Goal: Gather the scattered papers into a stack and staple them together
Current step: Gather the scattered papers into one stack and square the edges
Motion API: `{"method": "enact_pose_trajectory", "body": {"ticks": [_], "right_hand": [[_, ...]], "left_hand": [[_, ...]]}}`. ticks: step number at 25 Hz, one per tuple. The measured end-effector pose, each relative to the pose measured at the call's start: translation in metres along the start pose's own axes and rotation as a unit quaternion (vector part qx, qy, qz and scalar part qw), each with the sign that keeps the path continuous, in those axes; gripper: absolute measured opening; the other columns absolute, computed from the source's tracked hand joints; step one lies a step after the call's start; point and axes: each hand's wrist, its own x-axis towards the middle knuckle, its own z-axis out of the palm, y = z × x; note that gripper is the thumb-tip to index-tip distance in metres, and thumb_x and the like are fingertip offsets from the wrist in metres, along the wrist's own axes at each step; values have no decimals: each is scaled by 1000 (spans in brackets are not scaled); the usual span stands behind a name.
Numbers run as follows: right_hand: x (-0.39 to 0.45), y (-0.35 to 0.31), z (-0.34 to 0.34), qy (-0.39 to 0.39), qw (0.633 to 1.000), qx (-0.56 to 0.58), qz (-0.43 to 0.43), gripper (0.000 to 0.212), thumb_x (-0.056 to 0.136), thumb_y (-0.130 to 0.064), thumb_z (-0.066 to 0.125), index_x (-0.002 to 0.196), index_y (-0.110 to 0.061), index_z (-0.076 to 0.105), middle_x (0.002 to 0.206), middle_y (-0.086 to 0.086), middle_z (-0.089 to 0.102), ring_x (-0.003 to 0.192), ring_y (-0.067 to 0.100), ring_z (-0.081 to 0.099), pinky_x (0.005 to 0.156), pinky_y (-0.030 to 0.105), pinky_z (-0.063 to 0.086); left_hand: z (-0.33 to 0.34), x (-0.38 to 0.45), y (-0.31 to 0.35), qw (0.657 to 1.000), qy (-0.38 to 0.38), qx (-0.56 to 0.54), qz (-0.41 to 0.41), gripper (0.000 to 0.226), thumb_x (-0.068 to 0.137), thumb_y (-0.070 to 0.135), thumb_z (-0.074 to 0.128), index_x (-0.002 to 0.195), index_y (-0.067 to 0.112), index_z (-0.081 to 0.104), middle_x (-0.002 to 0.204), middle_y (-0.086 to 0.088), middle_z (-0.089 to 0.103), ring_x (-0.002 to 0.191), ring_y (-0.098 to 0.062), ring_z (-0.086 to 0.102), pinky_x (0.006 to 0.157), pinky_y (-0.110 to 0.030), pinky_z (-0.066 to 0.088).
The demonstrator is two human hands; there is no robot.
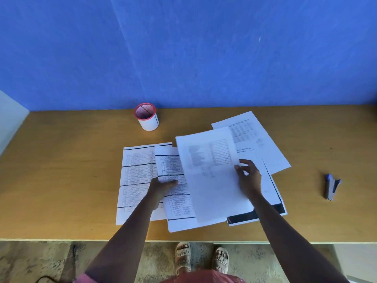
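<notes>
Several printed papers are lying overlapped across the middle of the wooden desk [61,180], not yet squared into a stack. The leftmost sheet [136,176], printed with a table and dark bars, is lying flat, and a second table sheet [177,201] is overlapping its right edge. A mostly blank sheet [212,180] with faint print is lying on top at the centre, tilted slightly. Under its right side a sheet with a black band [271,209] along its near edge is showing, and a fifth sheet [263,137] is sticking out towards the far right.

The left hand [161,187] is resting on the two table sheets where they overlap, thumb stretched right; its fingers are hidden under the hand, so whether it is gripping cannot be told. The right hand [250,176] is lying open on the right edge of the top sheet, fingers spread and curled lightly against the paper.

A blue-grey stapler [331,186] is lying on the desk well to the right of the papers, touching nothing. A white cup with a red rim [147,117] is standing upright at the far edge, near the blue wall [183,48]; something dark is lying at its bottom, too small to identify.
</notes>
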Motion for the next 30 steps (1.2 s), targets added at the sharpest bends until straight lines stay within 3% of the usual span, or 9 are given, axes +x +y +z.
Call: {"method": "enact_pose_trajectory", "body": {"ticks": [2, 4, 7, 11, 13, 16, 20, 25, 30], "right_hand": [[-9, 2, 18, -28, 999, -38, -15, 22, 96, -17, 61, 117, -21, 62, 104, 5, 71, 94, 23, 66, 80, 31, 52], [-17, 4, 33, -35, 996, -72, -33, 24, 97, -17, 59, 120, -21, 60, 112, 4, 69, 100, 24, 66, 86, 36, 55], [-25, 5, 48, -38, 996, -81, -25, 26, 98, -17, 58, 124, -21, 59, 112, 5, 69, 99, 26, 66, 82, 32, 52], [-37, 2, 62, -76, 993, -74, -41, 31, 97, -19, 60, 128, -17, 61, 109, -2, 62, 99, 23, 66, 86, 40, 58], [-40, 5, 66, -89, 988, -105, -65, 30, 96, -22, 61, 126, -16, 64, 107, -1, 64, 95, 17, 64, 84, 33, 57], [-39, 11, 68, -97, 978, -154, -99, 14, 87, -31, 71, 98, -23, 67, 88, 0, 61, 74, 10, 55, 71, 24, 44], [-32, -8, 55, -132, 991, -18, -15, 70, 69, -42, 88, 128, -25, 54, 114, -10, 60, 99, 6, 61, 86, 24, 50], [-28, -55, 40, -241, 965, 101, -14, 41, 74, -19, 87, 112, -13, 75, 105, -2, 78, 94, 11, 75, 75, 24, 58], [-26, -85, 44, -130, 971, 193, -52, 25, 75, -6, 85, 98, -7, 78, 94, 1, 78, 84, 6, 75, 72, 21, 58]], "left_hand": [[2, 2, -1, 1000, 23, 4, -1, 20, 87, 30, 73, 100, 15, 71, 99, -6, 74, 91, -24, 70, 78, -31, 53], [3, 4, 0, 998, 47, 24, -31, 45, 96, 53, 50, 114, 14, 66, 102, -6, 70, 94, -26, 64, 75, -31, 48], [4, 5, -2, 998, 51, 2, -43, 54, 97, 61, 37, 117, 18, 62, 108, -3, 68, 101, -28, 65, 81, -37, 53], [3, 6, -8, 998, 33, -44, 3, 39, 85, 39, 73, 116, 16, 68, 106, 0, 73, 99, -23, 69, 84, -35, 54], [5, 4, -10, 998, 33, -47, 11, 36, 80, 18, 80, 113, 9, 71, 105, -7, 75, 96, -24, 70, 85, -35, 54], [3, -3, -5, 998, 15, -60, 19, 32, 79, 6, 79, 110, 8, 71, 101, -6, 75, 95, -25, 70, 85, -34, 54], [-11, -15, 14, 992, -65, -109, 19, 28, 82, 5, 75, 107, 16, 71, 108, -11, 75, 98, -28, 71, 86, -46, 57], [-11, -28, 46, 985, -82, -147, 40, 26, 83, 2, 73, 104, 19, 72, 103, -6, 77, 95, -27, 72, 84, -46, 57], [8, -31, 76, 984, -30, -126, 124, 21, 82, 6, 77, 98, 18, 73, 104, -6, 76, 101, -29, 71, 91, -45, 55]]}}
